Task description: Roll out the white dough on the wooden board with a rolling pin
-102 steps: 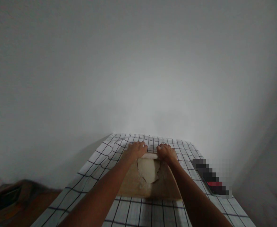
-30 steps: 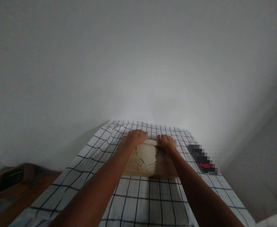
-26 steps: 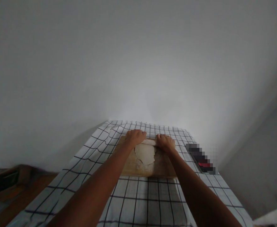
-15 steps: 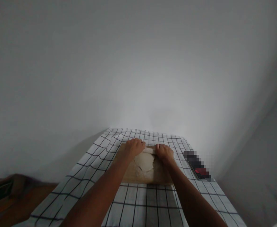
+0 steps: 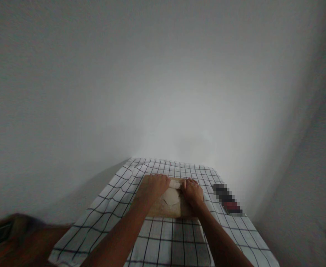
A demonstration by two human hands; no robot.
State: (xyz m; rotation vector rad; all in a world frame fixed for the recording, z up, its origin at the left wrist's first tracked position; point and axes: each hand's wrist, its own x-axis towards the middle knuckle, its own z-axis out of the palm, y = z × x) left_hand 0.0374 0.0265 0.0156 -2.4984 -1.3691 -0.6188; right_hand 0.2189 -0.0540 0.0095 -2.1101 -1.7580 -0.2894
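A pale rolling pin (image 5: 175,184) lies crosswise near the far side of a wooden board (image 5: 163,212). My left hand (image 5: 159,183) is closed over its left end, and my right hand (image 5: 192,190) grips the right end. Only the short middle stretch of the pin shows between them. Under and just in front of the pin, a flattened sheet of pale dough (image 5: 172,197) with an uneven edge rests on the board. My left hand and forearm cover part of the dough's left side. A light dusting, perhaps flour, marks the wood around it.
A white tablecloth with black grid lines (image 5: 157,243) covers the table under the board. To the right lies a pixelated dark and red object (image 5: 228,200). A grey wall (image 5: 163,81) rises behind the table. Brown furniture (image 5: 26,237) stands low at the left.
The view has tilted up slightly, so the table sits lower in the picture. Both hands keep their grip on the rolling pin, which seems a little nearer to me on the board.
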